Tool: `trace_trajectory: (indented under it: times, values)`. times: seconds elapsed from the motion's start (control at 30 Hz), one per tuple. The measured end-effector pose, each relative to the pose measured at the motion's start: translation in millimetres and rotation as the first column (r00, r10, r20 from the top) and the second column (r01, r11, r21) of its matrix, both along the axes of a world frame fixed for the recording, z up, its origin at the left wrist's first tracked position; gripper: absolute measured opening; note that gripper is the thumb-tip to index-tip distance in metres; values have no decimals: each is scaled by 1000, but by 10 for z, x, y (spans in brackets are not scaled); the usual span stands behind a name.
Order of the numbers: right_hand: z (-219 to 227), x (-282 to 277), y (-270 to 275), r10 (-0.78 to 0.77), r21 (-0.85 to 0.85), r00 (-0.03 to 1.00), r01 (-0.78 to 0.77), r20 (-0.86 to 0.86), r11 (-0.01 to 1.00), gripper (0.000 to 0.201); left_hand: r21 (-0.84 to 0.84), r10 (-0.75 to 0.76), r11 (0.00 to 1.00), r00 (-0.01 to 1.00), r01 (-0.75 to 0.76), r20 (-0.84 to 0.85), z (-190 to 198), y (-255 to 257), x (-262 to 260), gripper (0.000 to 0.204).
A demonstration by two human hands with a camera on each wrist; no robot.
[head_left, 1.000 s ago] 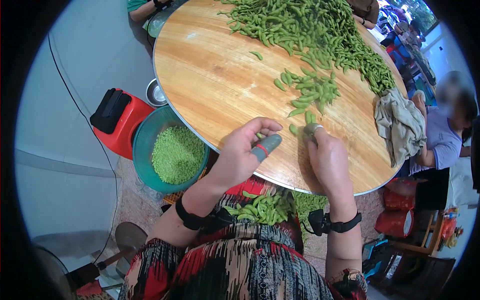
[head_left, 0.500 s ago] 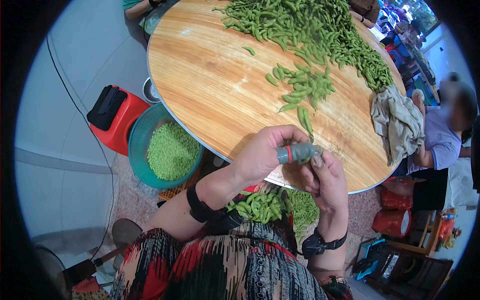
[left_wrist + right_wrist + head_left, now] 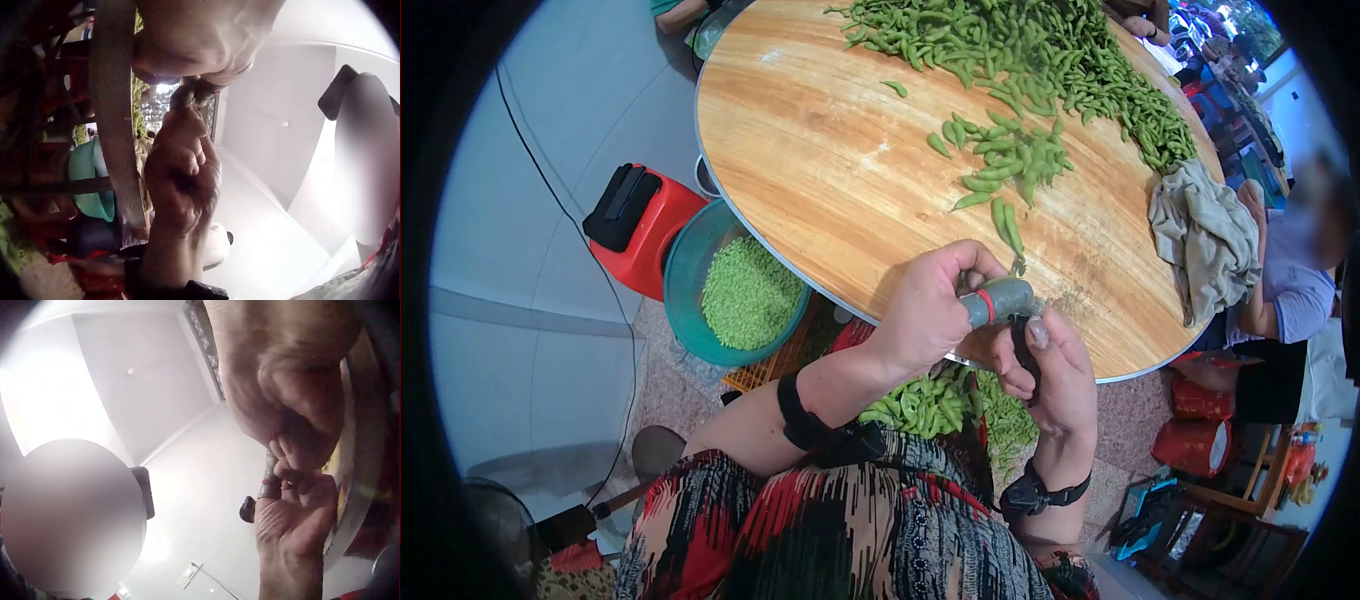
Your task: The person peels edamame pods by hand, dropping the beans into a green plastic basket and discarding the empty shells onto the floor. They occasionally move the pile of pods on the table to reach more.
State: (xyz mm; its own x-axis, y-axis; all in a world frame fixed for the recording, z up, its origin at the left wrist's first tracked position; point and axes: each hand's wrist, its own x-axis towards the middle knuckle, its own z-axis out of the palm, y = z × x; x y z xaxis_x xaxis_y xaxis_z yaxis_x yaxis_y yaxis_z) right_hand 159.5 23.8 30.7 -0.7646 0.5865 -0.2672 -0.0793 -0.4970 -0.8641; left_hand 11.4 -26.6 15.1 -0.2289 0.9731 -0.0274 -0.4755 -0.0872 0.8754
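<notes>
In the head view, the left hand point(image 3: 925, 310) was curled in, its thumb wearing a grey sleeve point(image 3: 1010, 297) with a red band that met the right hand point(image 3: 1058, 372). That hand's fingers were bent below its thumb, with a dark strip point(image 3: 1023, 355) beside them, too unclear to name. Whether either had hold of a pod could not be told. Two green pods point(image 3: 1006, 225) lay on the desk point(image 3: 820, 150) just beyond, near a small cluster point(image 3: 1020, 160) and a large heap point(image 3: 1000, 45). A teal basin point(image 3: 683, 318) held shelled beans point(image 3: 748, 295). In the left wrist view, the hands met at their fingertips. In the right wrist view, the sleeve reached the right hand's bent fingers.
</notes>
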Motion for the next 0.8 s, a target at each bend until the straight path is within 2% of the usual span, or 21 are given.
trace_trajectory:
  times: [0.2,0.27,0.3,0.37,0.5,0.53,0.57,0.6,0.67,0.7,0.73,0.77,0.8]
  values:
    - [-45,18,20,-17,-50,999,15,-33,999,17,17,5,1000,997,-4,-73,1,-16,48,8]
    - [-25,37,0,-22,-200,997,6,-76,980,17,32,-206,979,967,204,148,-28,-6,9,8]
    - [-21,48,-8,-20,-201,997,4,-74,980,17,30,-203,979,967,201,150,-47,-6,-12,8]
    - [-20,68,-11,12,-312,984,-67,-177,948,17,117,-367,930,875,348,316,-98,4,-59,9]
    - [-54,58,-30,22,-257,992,-54,-126,965,15,104,-410,909,819,404,403,-114,8,-92,9]
    - [-71,36,-39,-45,26,999,44,21,999,14,58,-348,937,905,345,245,-67,-6,-62,9]
    - [-95,22,-45,-149,317,979,97,142,943,12,23,-277,961,958,276,78,-44,-12,-40,10]
    - [-146,14,-47,-149,319,978,96,145,943,12,26,-276,961,958,275,81,-59,-8,-37,10]
    - [-247,1,-37,-275,590,945,122,176,798,10,0,-181,983,967,184,-177,-102,8,-41,12]
    - [-204,0,-29,-274,592,945,119,178,797,10,3,-179,983,968,182,-176,-104,11,-54,12]
    - [-125,8,-18,-222,386,964,151,146,910,10,20,-173,983,958,182,-230,-106,12,-65,13]
    - [-75,5,-5,-178,157,979,161,102,974,10,37,-165,982,945,183,-283,-108,13,-73,15]
    - [-63,-7,1,-177,158,979,160,105,974,10,37,-164,983,946,182,-281,-100,12,-71,15]
